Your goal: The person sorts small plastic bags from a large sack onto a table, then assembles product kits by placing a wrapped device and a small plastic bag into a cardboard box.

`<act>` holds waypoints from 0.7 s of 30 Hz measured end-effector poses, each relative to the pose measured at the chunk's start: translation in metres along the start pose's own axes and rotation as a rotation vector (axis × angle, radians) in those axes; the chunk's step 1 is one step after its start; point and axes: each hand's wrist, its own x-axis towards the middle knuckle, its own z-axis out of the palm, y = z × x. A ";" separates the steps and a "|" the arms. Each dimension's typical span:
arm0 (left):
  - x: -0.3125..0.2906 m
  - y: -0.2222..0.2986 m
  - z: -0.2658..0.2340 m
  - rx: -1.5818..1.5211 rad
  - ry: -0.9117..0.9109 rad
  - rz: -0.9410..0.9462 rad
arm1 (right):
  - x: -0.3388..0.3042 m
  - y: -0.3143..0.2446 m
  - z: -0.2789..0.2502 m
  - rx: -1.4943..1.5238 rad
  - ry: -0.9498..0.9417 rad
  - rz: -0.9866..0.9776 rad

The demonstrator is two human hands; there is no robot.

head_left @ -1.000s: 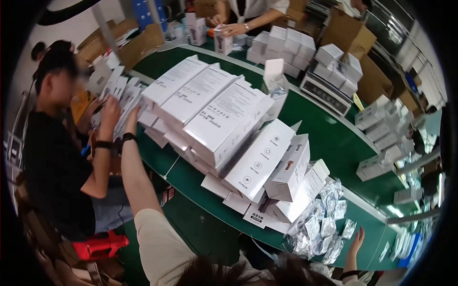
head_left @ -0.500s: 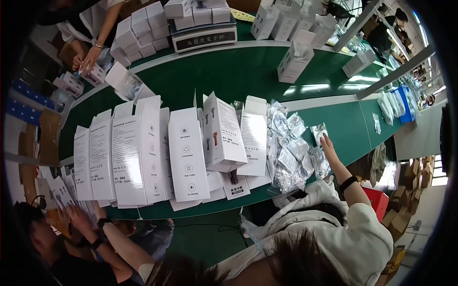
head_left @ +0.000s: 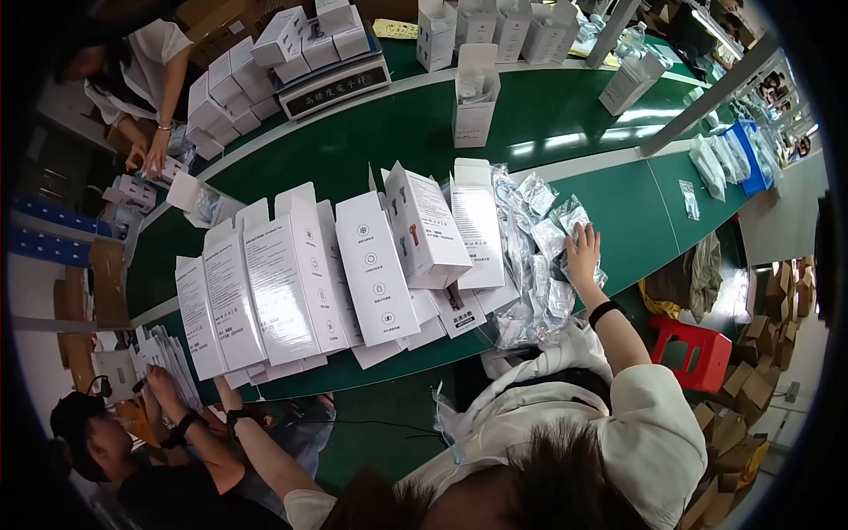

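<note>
My right hand [head_left: 582, 253] lies with fingers spread on a heap of clear plastic packets [head_left: 536, 274] at the right end of the boxes. It is open on the packets nearest the table's right side. My left hand [head_left: 227, 394] reaches to the lower edge of the row of white boxes [head_left: 281, 291]; its fingers are hidden there, so its grip does not show. The boxes lean in a row, several with their top flaps up. One box with a pictured handheld device [head_left: 427, 234] rests on top of the others, beside the packets.
Across the green table [head_left: 344, 146], a person's hands [head_left: 150, 163] work on small boxes. A scale [head_left: 336, 88] bears stacked boxes. An open box [head_left: 477, 97] stands at the far middle. A co-worker [head_left: 168, 424] holds flat cartons at left. A red stool [head_left: 693, 353] stands at right.
My right hand has moved left, from a packet at the heap's outer edge onto the heap. The view has shifted. My left hand stays by the boxes' lower edge.
</note>
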 end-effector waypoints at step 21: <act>-0.035 -0.041 0.041 -0.044 0.246 -0.098 | -0.008 0.000 -0.025 0.144 0.197 -0.036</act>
